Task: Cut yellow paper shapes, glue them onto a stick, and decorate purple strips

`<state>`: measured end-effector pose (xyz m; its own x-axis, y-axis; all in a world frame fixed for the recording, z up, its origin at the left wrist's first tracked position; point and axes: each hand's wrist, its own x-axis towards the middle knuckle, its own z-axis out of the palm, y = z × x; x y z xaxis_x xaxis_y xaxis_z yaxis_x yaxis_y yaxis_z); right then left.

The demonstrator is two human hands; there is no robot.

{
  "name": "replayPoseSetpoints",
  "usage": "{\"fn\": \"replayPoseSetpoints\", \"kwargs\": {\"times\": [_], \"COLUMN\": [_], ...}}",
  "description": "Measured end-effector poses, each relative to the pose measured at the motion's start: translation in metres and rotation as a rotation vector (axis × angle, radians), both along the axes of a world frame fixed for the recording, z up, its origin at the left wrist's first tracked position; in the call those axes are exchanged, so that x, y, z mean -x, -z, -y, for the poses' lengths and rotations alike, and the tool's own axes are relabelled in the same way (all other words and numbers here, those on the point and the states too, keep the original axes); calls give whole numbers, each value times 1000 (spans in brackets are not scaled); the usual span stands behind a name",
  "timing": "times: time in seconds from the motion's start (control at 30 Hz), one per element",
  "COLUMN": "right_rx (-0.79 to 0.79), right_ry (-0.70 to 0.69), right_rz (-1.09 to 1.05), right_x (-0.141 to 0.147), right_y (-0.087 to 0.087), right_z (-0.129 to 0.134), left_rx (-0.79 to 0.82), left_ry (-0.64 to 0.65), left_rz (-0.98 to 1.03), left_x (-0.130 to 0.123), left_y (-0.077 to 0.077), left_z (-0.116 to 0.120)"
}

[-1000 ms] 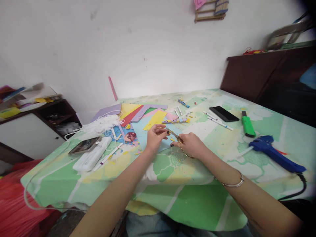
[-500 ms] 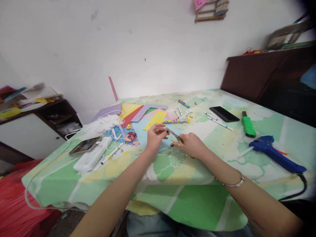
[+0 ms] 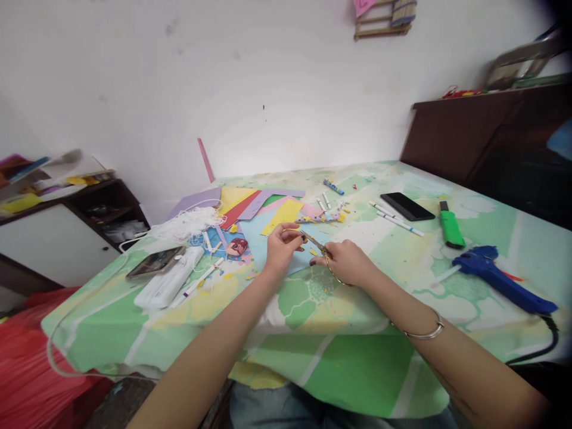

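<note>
Right hand (image 3: 348,262): fingers closed round the handles of the scissors (image 3: 318,243). The scissors' long axis runs obliquely from this hand, forward and leftward, placing the blade tips just beside the left fingertips. Left hand (image 3: 281,247): thumb and fingers drawn together; any piece pinched there is too small to identify. The blades thus lie between the hands, to the left hand's right, handles nearer the right. Beneath: light-blue sheet (image 3: 257,238). Beyond: yellow strip (image 3: 282,215), forward of the left hand. Farther right: blue glue gun (image 3: 504,278), well apart.
</note>
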<state>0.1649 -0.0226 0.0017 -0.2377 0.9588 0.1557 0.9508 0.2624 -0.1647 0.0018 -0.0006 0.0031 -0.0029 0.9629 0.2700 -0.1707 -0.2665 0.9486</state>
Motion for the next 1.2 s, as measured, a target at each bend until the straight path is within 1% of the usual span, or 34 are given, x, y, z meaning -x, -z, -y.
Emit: {"fn": "replayPoseSetpoints", "kwargs": {"times": [0.3,0.93,1.2], "right_rx": [10,-22,-17], "right_ry": [6,-8,6], "right_rz": [1,-6,-91], "right_x": [0,-1,-3], "right_y": [-2,1,2], "right_z": [1,0,-3], "left_rx": [26,-8,3], "left_ry": [13,7,15], "left_rz": [13,48,60], "left_x": [-1,-1,0], "left_y": [-1,2,3], "left_z": [1,-2,-2]}}
